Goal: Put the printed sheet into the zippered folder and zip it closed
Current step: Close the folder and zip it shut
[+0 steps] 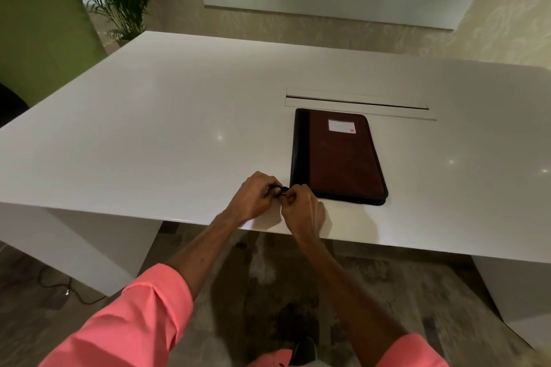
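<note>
Zippered folder [340, 158] lies flat and closed on the white table [149, 128], spine to the left, near edge close to the table's front; the printed sheet is not visible, presumably already inside. Left hand [256, 197] and right hand [301, 205] meet at the folder's near-left corner, fingers pinched shut on a small dark zipper pull [280, 190]. Judgement: one hand steadies the tab end while the other works the slider; which does which cannot be told.

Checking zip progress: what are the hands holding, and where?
Both the left hand and the right hand pinch a small dark piece, apparently the zipper pull, at the near-left corner of the folder.
</note>
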A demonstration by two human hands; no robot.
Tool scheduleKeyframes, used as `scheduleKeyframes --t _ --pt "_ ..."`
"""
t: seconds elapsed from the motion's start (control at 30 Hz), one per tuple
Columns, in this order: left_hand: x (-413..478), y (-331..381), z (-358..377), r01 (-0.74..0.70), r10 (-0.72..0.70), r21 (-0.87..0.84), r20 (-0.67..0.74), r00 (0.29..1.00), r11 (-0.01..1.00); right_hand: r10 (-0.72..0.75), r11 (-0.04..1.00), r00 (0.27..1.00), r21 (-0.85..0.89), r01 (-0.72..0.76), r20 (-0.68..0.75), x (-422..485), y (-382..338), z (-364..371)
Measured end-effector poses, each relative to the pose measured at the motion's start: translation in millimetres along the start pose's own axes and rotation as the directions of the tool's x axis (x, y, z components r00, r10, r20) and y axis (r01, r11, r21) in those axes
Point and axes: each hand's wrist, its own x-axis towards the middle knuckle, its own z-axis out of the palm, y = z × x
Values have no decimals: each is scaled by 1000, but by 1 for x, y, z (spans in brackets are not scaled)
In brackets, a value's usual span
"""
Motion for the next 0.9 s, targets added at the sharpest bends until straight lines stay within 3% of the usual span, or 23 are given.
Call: scheduleKeyframes --t 0.5,0.9 --pt "1 -5 -1 -58 56 132 17 998 990 -49 978 994 -206 27 -100 1 11 -24" --pt "3 -10 4 -47 47 145 6 999 988 103 958 970 -242 -156 -219 11 58 -73"
